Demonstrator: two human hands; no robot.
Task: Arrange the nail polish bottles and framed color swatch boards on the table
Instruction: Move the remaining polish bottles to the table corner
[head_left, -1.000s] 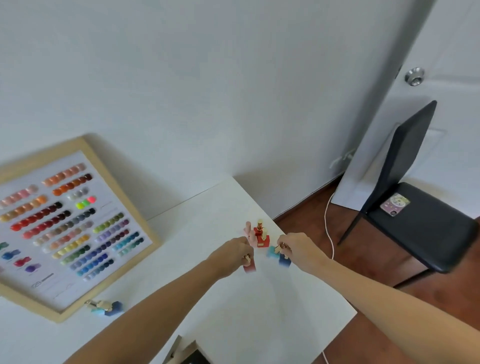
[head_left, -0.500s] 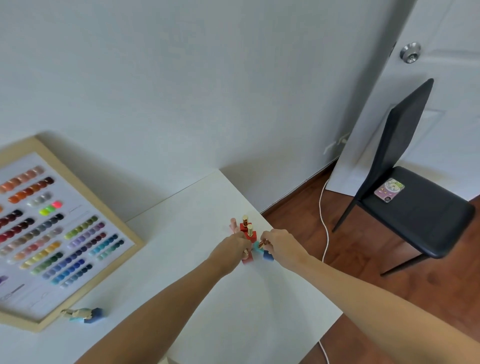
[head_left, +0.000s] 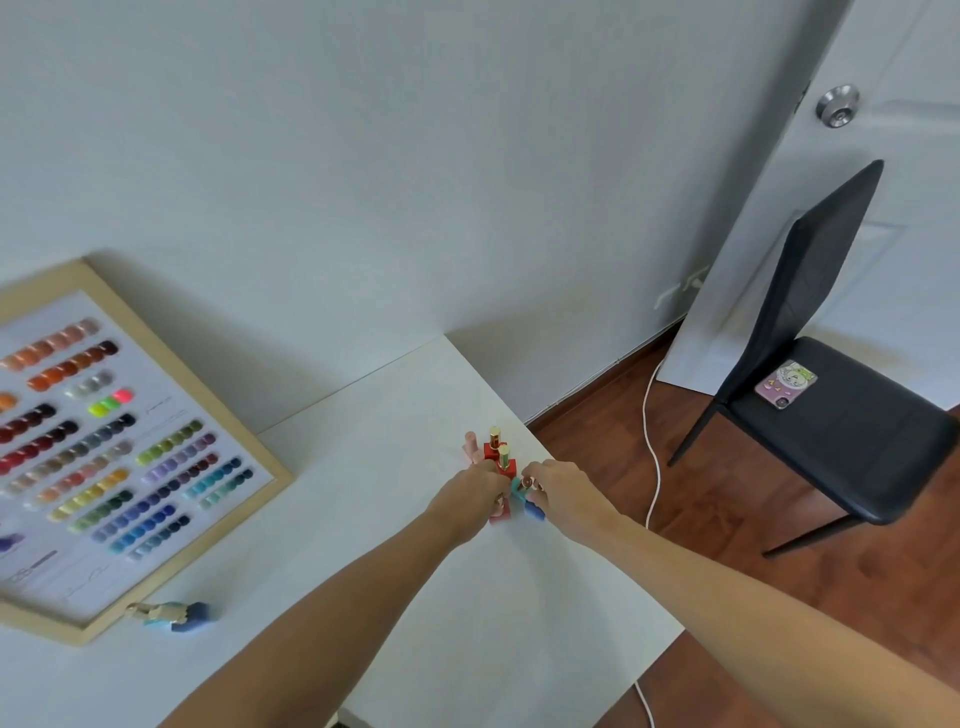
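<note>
Nearest to me, my two bare forearms reach out over the white table (head_left: 291, 467), meeting at a small cluster of nail polish bottles close to its far right corner. My left hand (head_left: 470, 493) is curled knuckles-up over a pinkish-red bottle (head_left: 500, 514) that shows just below my fingers; the hand touches it, but I cannot tell whether the fingers actually pinch it, since they are hidden under the back of the hand. My right hand (head_left: 563, 488) comes in from the right with its fingers bent and drawn together around a gold-capped teal bottle (head_left: 518, 487), and a blue bottle (head_left: 533, 509) sits against the underside of that hand. Whether I am gripping one of them or both I cannot tell.

Off to the near left, lying on its side on the table, is another light blue bottle (head_left: 174, 614) with a gold cap, just beside the lower edge of the swatch board (head_left: 104, 452). That board has a pale wooden frame, lies flat and turned at an angle, and carries rows of colour dots from oranges and reds through greens to blues; its left part runs out of view.

Just beyond my hands stand two red bottles (head_left: 501, 460) with gold caps, upright, one behind the other, and a pale pink bottle (head_left: 471, 448) to their left.

Farther right, on the wooden floor, a black chair (head_left: 831, 415) stands with a phone (head_left: 785, 384) on its seat, and a white cable (head_left: 652, 447) trails down beside the table. Behind it is a white door with a metal knob (head_left: 836, 106).
</note>
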